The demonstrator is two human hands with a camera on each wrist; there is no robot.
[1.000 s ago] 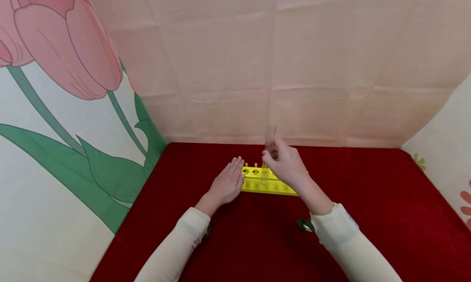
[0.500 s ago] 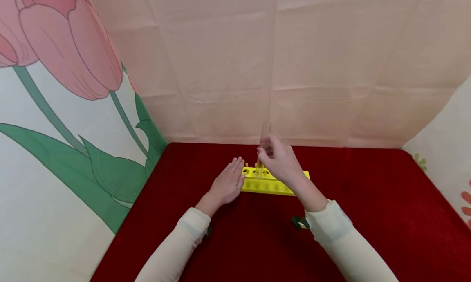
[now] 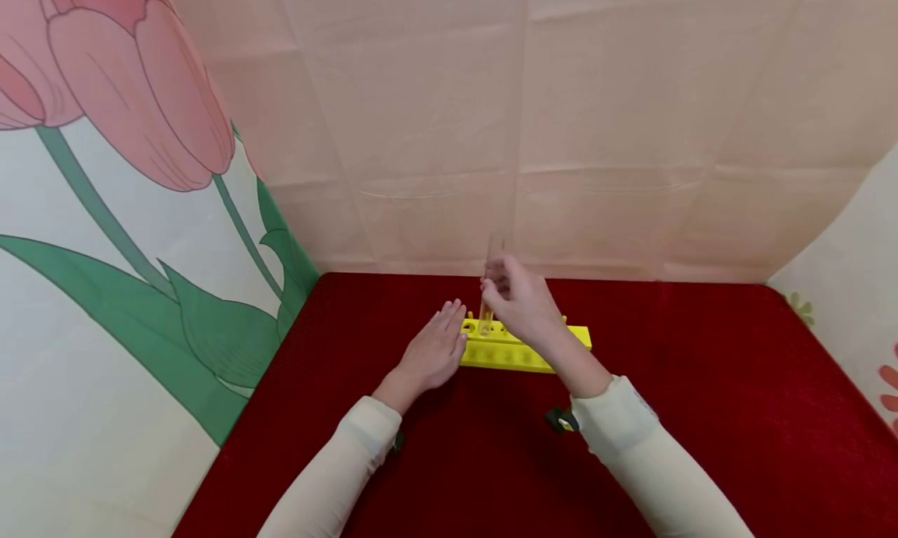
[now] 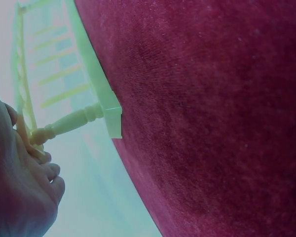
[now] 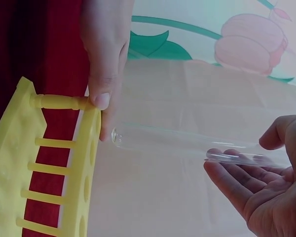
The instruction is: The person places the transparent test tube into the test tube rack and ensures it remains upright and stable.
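Note:
A clear glass test tube [image 3: 495, 249] is pinched between the thumb and fingers of my right hand [image 3: 525, 300]. In the right wrist view, the rounded closed end of the tube [image 5: 158, 139] stands apart from the rack's holed top, close to its left end. The yellow test tube rack [image 3: 515, 356] sits on the red cloth, with a row of holes along its top and short pegs behind. My left hand [image 3: 433, 349] rests against the rack's left end, its fingers straight. Part of the rack's top is hidden behind my right hand in the head view.
Red velvety cloth [image 3: 701, 413] covers the table. A pinkish curtain [image 3: 631, 132] hangs behind, and a tulip-printed sheet [image 3: 140, 249] is at the left. A small dark object [image 3: 560, 419] shows by my right cuff.
My right hand has moved left along the rack with the test tube, from above the middle holes toward the left end. My left hand has stayed in place.

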